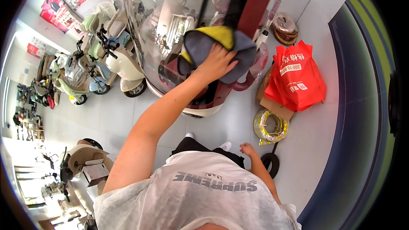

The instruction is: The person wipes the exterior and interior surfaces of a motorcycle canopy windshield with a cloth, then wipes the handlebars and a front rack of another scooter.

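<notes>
My left hand [216, 64] is stretched out ahead and grips a grey and yellow cleaning cloth [208, 49]. The cloth lies at the side edge of a clear curved windshield [150, 30], next to the dark red pillar [257, 4] of a small vehicle. Part of the cloth hangs loose around my fingers. Down by my right side hangs my right hand [247, 148], its fingers loosely curled with nothing seen in them. It is nearest to a ring-shaped roll [271, 127] in shiny yellow and clear wrapping on the floor.
To the right, a red bag [298, 76] stands by a cardboard box [277, 107]. Wrapped rings [284, 29] lie behind it. A black tyre [270, 165] is on the floor near my right arm. Several scooters [125, 67] stand at left; another vehicle [81, 159] carries a white box [94, 173].
</notes>
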A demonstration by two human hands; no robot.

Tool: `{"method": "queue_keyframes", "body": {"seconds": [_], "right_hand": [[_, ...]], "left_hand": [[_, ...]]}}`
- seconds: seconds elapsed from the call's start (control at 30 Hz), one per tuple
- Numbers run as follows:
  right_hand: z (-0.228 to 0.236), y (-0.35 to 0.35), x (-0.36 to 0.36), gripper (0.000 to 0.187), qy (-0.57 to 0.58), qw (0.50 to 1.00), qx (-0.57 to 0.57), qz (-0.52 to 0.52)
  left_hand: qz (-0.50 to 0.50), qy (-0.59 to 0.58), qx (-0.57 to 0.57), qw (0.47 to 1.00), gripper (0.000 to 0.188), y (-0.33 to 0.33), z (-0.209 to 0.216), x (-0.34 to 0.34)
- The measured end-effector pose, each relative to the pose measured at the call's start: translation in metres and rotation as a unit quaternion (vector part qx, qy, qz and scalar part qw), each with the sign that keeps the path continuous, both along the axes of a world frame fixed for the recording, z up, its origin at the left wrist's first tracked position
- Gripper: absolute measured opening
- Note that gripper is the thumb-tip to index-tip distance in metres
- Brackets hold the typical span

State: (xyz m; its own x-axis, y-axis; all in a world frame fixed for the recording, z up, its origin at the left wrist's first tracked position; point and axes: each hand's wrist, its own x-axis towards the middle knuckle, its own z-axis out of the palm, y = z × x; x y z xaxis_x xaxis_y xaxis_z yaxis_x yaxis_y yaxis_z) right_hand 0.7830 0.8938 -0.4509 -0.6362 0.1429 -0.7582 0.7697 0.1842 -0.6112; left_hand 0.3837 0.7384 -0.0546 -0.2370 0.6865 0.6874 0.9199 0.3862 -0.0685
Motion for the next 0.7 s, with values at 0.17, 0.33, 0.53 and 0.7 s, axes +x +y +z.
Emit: {"method": "queue_keyframes", "body": {"seconds": [0.17,0.33,0.53,0.7], "right_hand": [[0.03,-0.024,0.038,0.032,-0.102,0.995,-0.004,0.009],[-0.008,0.013,0.05,0.032,0.021,0.983,0.159,0.085],[0.26,-0.125,-0.15,0.037,0.133,0.989,0.0,-0.071],[0.49,-0.193,-0.259,0.026,0.443,0.855,0.266,0.032]], "left_hand": [[0.028,0.088,0.003,0.996,0.084,0.028,0.125,-0.015],[0.001,0.041,0.148,0.988,0.084,0.023,0.204,-0.094],[-0.014,0.036,0.161,0.986,0.085,-0.059,0.157,-0.171],[0.014,0.042,0.253,0.966,0.078,-0.124,0.073,-0.175]]}}
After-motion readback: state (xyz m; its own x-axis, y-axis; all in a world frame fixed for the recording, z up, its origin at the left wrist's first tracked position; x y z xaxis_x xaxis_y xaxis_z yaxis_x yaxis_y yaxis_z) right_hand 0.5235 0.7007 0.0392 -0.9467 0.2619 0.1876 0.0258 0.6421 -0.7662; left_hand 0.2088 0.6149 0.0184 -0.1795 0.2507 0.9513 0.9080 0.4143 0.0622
